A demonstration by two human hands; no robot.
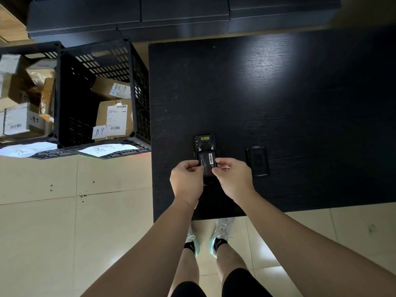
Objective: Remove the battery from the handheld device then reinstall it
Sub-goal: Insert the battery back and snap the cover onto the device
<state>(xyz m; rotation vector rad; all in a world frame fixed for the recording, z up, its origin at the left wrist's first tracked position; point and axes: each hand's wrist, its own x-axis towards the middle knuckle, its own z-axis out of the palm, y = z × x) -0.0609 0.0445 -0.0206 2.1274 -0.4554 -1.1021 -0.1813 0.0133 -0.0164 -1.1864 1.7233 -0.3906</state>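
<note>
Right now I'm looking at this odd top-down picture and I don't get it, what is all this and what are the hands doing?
This is one wide view from a camera worn on a person's head, looking down. No machine here, just two bare hands. The left hand and right hand grip a battery from either side, over the open back of a handheld device lying on a black table. Its back cover lies to the right. Left of the table stand black crates holding parcels.

You're in a parcel depot / stockroom, by the look of it. Black slotted plastic crates on a tiled floor, full of cardboard pkgs w/ barcode shipping labels. Handwritten paper tags on crate fronts. Dark worktable, dark cabinets behind.
</note>
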